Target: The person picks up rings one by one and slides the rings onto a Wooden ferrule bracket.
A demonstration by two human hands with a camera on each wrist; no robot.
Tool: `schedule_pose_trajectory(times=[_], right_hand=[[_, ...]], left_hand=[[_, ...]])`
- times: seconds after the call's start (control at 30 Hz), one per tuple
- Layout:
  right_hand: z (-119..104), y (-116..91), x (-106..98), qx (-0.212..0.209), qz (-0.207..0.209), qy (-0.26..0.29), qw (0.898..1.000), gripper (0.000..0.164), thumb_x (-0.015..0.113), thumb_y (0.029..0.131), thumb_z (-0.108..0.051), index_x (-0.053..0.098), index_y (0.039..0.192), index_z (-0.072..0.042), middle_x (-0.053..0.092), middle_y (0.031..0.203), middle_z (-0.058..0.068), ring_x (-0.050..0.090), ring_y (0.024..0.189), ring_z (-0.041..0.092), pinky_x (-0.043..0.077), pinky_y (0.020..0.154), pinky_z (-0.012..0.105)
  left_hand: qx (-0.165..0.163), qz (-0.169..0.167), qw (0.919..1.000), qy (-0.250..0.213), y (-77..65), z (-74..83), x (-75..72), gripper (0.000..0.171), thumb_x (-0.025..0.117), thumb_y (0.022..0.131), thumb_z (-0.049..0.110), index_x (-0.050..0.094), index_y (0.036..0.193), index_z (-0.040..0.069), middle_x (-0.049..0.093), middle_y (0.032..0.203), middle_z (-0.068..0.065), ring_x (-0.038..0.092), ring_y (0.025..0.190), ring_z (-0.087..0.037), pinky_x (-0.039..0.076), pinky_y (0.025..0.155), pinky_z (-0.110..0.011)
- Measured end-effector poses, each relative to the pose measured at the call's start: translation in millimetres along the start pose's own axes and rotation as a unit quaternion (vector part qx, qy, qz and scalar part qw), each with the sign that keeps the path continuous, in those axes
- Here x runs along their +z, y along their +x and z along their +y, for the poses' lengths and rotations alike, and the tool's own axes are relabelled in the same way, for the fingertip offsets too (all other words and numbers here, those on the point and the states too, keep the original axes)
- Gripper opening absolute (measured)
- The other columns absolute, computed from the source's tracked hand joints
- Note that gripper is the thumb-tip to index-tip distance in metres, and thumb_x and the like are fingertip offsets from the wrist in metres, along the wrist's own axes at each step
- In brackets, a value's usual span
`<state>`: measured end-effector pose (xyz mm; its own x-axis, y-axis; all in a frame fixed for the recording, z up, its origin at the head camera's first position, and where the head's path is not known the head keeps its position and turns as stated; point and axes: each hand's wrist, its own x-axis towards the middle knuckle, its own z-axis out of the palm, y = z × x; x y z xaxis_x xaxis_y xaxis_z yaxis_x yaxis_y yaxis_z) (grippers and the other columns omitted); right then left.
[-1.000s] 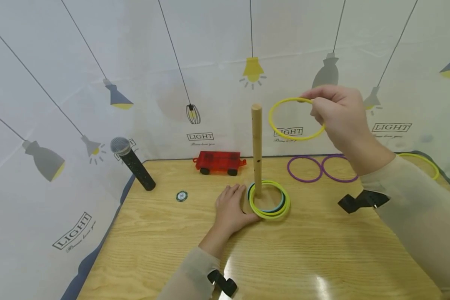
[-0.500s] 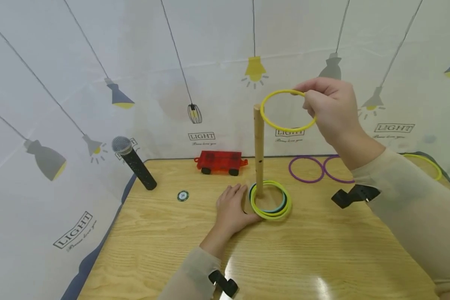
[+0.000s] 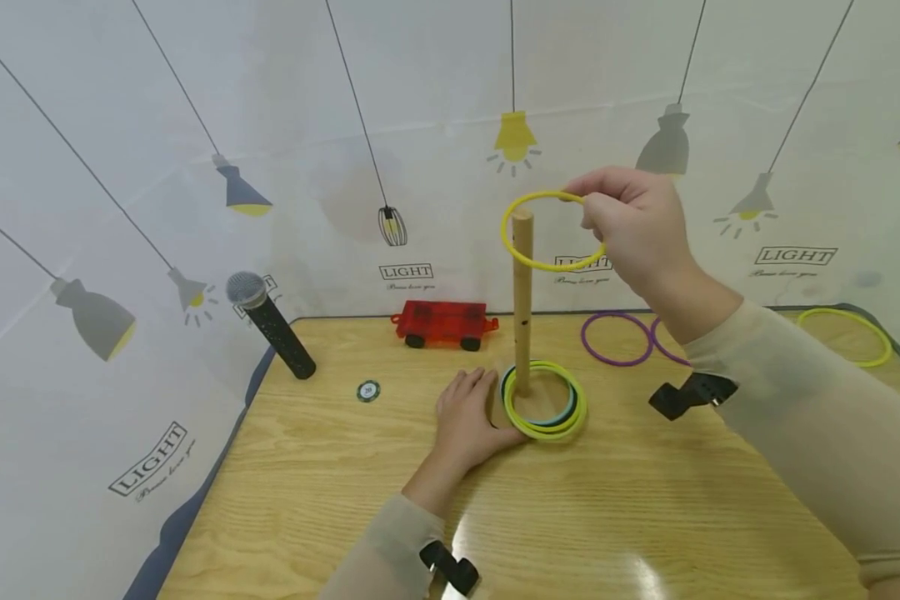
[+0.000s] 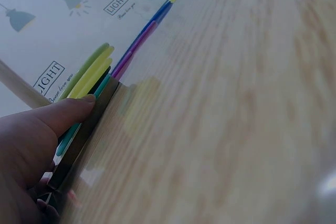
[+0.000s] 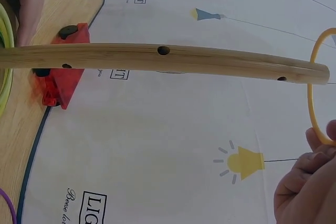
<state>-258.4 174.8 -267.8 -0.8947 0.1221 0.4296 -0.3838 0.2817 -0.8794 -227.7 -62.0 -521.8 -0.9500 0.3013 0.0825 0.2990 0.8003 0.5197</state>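
Observation:
My right hand (image 3: 637,229) pinches a thin yellow ring (image 3: 562,268) between thumb and fingers. The ring hangs at the top of an upright wooden peg (image 3: 522,308), whose tip shows inside the loop. In the right wrist view the peg's end (image 5: 320,73) reaches a little past the ring (image 5: 312,106). My left hand (image 3: 468,421) holds the peg's base, fingers at the left side and thumb in front. The base's dark edge (image 4: 86,142) shows under the thumb in the left wrist view. Several stacked rings (image 3: 547,434), yellow-green, dark and light blue, lie around the peg's foot.
Behind the peg's left stands a red toy car base (image 3: 442,323). A black microphone (image 3: 273,329) and a poker chip (image 3: 368,391) are farther left. At the back right lie purple rings (image 3: 617,363) and another yellow ring (image 3: 870,364), against a printed cloth backdrop (image 3: 435,167).
My right hand has carried the yellow ring leftward, from the right of the peg to over its top, rising slightly and then lowering. The left hand stays at the base.

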Motion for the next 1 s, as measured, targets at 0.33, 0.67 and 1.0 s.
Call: schedule_pose_trajectory(times=[0.33,0.67,1.0], right_hand=[[22.1,-12.1,16.0,-0.020,-0.048,-0.023,0.998,0.037,0.047,0.088,0.002,0.079,0.104,-0.003,0.057,0.070,0.004,0.043,0.062,0.019,0.031,0.050,0.027],[61.4,-37.7,22.7,-0.054,-0.114,-0.073,0.989,0.033,0.045,0.095,0.003,0.075,0.109,-0.004,0.056,0.069,0.005,0.031,0.046,0.011,0.028,0.043,0.025],[89.8,-60.4,27.7,-0.084,-0.130,-0.076,0.985,0.032,0.049,0.090,0.010,0.073,0.108,-0.002,0.053,0.074,0.004,0.033,0.050,0.012,0.028,0.047,0.026]], left_hand=[[-0.002,0.000,1.0000,-0.002,-1.2,-0.9,1.1,0.110,0.091,0.073,0.066,0.048,0.162,0.016,0.044,0.166,-0.009,0.029,0.158,-0.037,0.022,0.124,-0.061],[-0.002,-0.002,1.0000,0.006,-1.3,0.0,-0.8,0.110,0.090,0.074,0.067,0.049,0.162,0.016,0.044,0.165,-0.008,0.029,0.157,-0.037,0.023,0.124,-0.061],[0.006,0.001,0.9998,0.018,1.4,-0.9,-0.7,0.110,0.089,0.074,0.069,0.049,0.161,0.015,0.046,0.164,-0.009,0.031,0.156,-0.037,0.024,0.124,-0.061]])
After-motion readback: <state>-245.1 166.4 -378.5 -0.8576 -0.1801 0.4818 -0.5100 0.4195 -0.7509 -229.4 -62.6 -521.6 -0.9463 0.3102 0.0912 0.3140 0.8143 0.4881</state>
